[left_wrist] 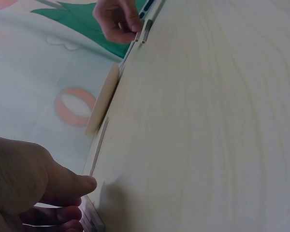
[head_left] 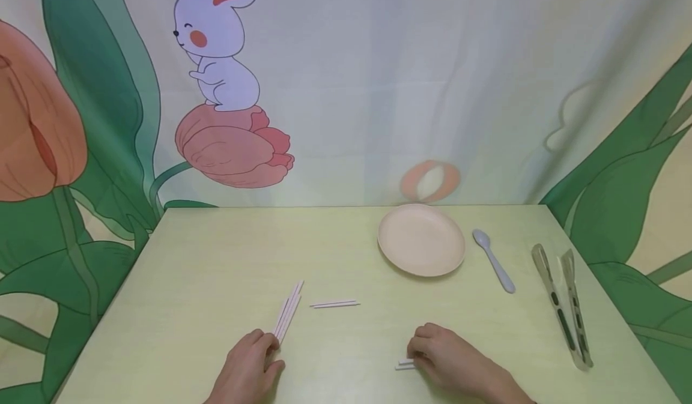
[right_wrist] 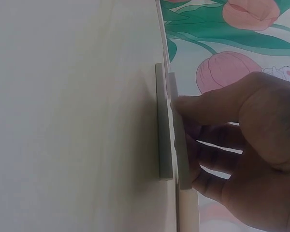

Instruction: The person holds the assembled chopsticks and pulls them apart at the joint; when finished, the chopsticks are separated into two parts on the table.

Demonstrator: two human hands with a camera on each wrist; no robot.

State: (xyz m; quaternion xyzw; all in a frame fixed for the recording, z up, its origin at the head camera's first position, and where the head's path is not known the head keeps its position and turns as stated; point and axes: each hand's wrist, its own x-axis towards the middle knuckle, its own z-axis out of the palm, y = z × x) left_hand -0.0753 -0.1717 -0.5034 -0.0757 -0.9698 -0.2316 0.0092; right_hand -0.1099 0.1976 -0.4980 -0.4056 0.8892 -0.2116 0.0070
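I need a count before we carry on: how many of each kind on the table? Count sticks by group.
Plate: 1
Spoon: 1
Tongs: 1
Stick groups: 3 (left sticks, middle sticks, right sticks)
Total: 6, with each stick group counted as one

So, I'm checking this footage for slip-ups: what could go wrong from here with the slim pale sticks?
The right hand pinches one slim pale stick while another pale stick lies close alongside, so lifting it might knock that neighbour askew. The left hand is at the near end of the bundle of thin pale sticks, whose ends lie uneven, so a nudge could scatter them.
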